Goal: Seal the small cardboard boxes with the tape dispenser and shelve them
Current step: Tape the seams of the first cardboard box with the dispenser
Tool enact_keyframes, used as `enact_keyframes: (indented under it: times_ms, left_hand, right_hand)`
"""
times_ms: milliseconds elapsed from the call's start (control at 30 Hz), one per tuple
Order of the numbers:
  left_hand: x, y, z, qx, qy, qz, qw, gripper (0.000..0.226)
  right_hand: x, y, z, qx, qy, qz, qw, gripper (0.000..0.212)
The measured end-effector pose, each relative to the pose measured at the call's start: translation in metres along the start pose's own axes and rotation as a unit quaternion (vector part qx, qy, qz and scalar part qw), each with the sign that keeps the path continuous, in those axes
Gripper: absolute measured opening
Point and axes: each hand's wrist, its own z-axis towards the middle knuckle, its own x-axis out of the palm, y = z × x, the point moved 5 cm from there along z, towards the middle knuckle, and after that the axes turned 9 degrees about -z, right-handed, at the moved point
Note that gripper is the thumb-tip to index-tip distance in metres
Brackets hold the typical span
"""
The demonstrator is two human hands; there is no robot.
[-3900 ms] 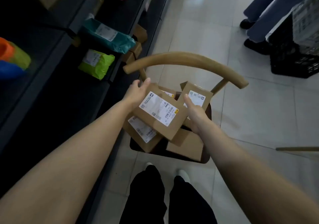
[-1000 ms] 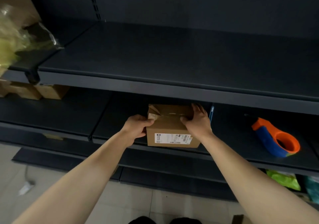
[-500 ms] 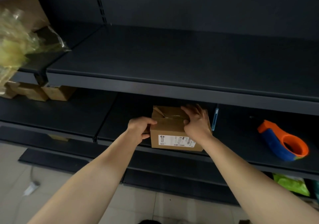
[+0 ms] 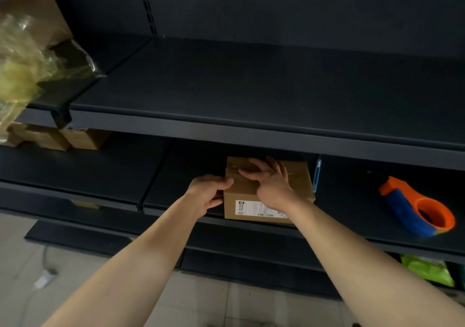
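Observation:
A small brown cardboard box [image 4: 251, 195] with a white label on its front stands at the front edge of the dark middle shelf [image 4: 176, 175]. My left hand [image 4: 207, 192] grips the box's left side, thumb on the top edge. My right hand [image 4: 269, 179] lies flat on the box's top with fingers spread, pressing the flaps down. An orange and blue tape dispenser [image 4: 417, 207] lies on the same shelf, well to the right of the box, with no hand on it.
The wide upper shelf [image 4: 251, 95] overhangs the box closely. A yellowish plastic-wrapped bundle [image 4: 22, 62] sits on the upper shelf's left end. Other brown boxes [image 4: 63, 137] stand at the left of the middle shelf. A green packet [image 4: 427, 270] lies lower right. Tiled floor below.
I carried a box from the chair to the middle shelf. In the last second my right hand slid from the top's right edge onto its middle and flattened; the left kept its grip.

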Motion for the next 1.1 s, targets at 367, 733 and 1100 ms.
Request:
enact_keyframes:
  times_ms: [367,733,1100]
  left_hand:
    - [0.015,-0.005,0.015,-0.004,-0.061,-0.03,0.998,0.028]
    - [0.016,-0.006,0.014,-0.015,-0.077,-0.053,0.995,0.032]
    - [0.018,-0.014,0.015,0.016,-0.085,-0.016,0.996,0.028]
  right_hand:
    - [-0.008,-0.052,-0.017,0.086,-0.13,0.102,0.982,0.045]
    - [0.005,-0.085,-0.024,0.142,-0.114,0.188,0.965,0.089]
    - [0.01,-0.088,-0.02,0.127,-0.132,0.198,0.963,0.089]
